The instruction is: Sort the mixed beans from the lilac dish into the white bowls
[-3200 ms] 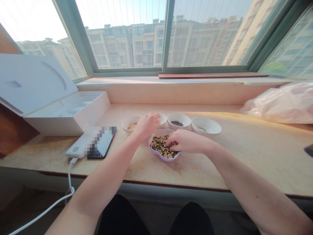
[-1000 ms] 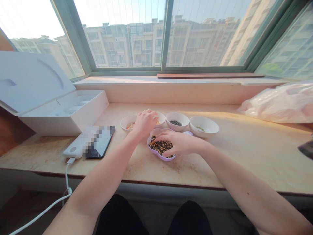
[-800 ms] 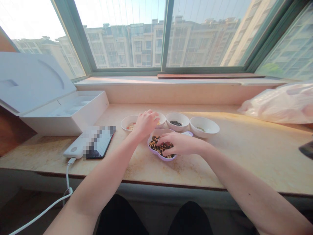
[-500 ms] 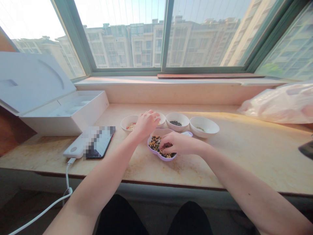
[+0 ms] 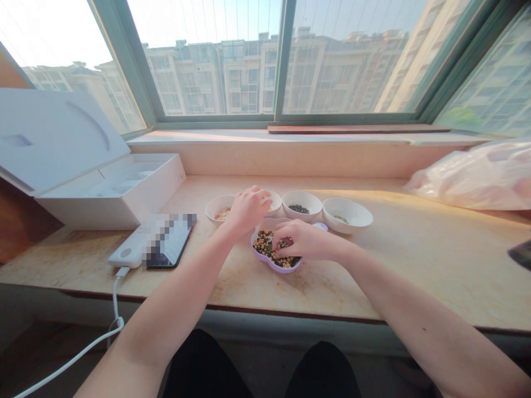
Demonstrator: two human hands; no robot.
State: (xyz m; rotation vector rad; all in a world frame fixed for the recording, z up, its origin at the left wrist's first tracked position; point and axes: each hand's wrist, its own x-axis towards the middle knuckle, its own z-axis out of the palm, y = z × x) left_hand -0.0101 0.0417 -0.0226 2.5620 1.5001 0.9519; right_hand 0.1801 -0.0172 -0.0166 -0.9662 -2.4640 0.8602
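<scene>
Okay so the left hand [image 5: 249, 211] is curled up over the gap between two small white bowls [image 5: 216, 208], and the right hand [image 5: 305, 240] has its fingers [image 5: 282, 249] pinched down into a pile of mixed beans [image 5: 265, 243] in a purple dish [image 5: 275, 268], which sits on the bench [image 5: 373, 276] right in front of the bowls. Honestly can't tell if either hand is gripping anything, since the fingers hide it. Main worry imo: that dish is shallow and pretty full, so one rough scoop could flick beans over the rim and they'd roll off across the bench. The bowls are also packed close together, so a sloppy drop from the left hand could easily land in the wrong one and mix stuff up.
</scene>
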